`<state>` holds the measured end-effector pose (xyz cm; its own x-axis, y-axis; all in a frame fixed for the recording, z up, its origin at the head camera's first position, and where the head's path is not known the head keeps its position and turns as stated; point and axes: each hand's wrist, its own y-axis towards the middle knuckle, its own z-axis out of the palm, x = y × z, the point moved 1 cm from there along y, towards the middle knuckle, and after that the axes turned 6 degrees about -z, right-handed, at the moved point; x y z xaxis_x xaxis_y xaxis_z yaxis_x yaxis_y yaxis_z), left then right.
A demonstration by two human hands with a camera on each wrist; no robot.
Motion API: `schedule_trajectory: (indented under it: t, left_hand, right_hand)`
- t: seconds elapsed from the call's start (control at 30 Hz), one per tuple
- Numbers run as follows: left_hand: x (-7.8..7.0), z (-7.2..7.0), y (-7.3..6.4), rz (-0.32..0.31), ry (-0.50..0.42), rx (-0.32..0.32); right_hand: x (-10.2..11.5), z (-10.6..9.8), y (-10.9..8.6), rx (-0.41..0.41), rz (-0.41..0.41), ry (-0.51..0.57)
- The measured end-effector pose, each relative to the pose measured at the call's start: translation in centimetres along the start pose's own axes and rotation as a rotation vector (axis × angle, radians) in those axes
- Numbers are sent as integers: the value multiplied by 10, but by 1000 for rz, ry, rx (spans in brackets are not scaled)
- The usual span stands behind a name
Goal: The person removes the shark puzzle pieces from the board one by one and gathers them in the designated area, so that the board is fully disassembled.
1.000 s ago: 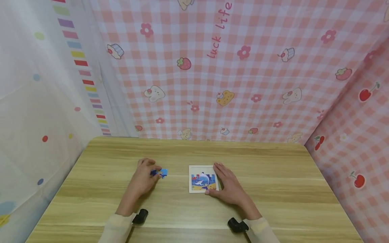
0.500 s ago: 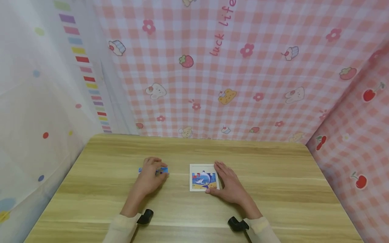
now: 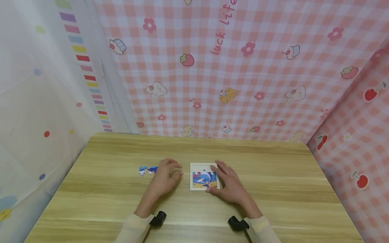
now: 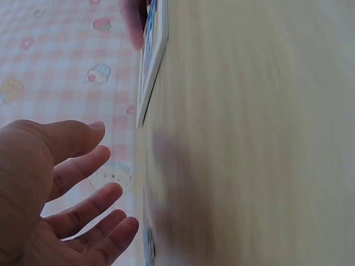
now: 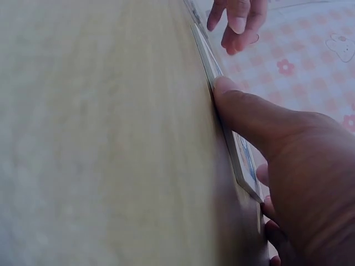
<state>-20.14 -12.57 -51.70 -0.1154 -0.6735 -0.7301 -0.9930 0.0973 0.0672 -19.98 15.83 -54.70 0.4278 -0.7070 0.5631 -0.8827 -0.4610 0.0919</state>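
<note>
A square white-framed jigsaw puzzle tray [image 3: 199,167] lies on the table. Blue sea-picture pieces fill its lower part, and a white strip shows along the top. My right hand [image 3: 232,187] holds the tray at its right side, thumb on the near edge and fingers by the far right corner. Between the tray and several loose blue puzzle pieces [image 3: 145,171] hovers my left hand [image 3: 162,179], which partly covers those pieces. In the left wrist view, the left fingers [image 4: 86,208] are spread and relaxed, with nothing between them.
The wood-grain table [image 3: 273,209] ends at a pink checked cloth [image 3: 170,74] behind. A white dotted cloth [image 3: 24,141] hangs at the left, and another pink cloth with cherries [image 3: 361,162] at the right. A black wrist device [image 3: 158,219] sits by each sleeve.
My left hand has moved right from the loose pieces toward the tray, uncovering some of them. The right hand stays at the tray, its index finger now over the tray's top right part.
</note>
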Motion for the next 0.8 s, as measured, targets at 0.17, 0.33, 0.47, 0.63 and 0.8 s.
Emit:
schedule_trajectory:
  t: [0.17, 0.33, 0.47, 0.63, 0.8]
  left_hand:
    - [-8, 8, 2, 43, -5, -10]
    - [-16, 15, 6, 75, -21, 9]
    - [-21, 21, 10, 81, -13, 31]
    - [-25, 30, 13, 78, 6, 61]
    - [-27, 36, 16, 83, 39, 95]
  right_hand:
    - [2, -1, -1, -2, -19, -20]
    - [5, -2, 0, -14, -49, -27]
    - [6, -1, 1, -21, -89, -25]
    - [11, -1, 3, 3, -131, 2]
    - [13, 0, 3, 17, -136, -18]
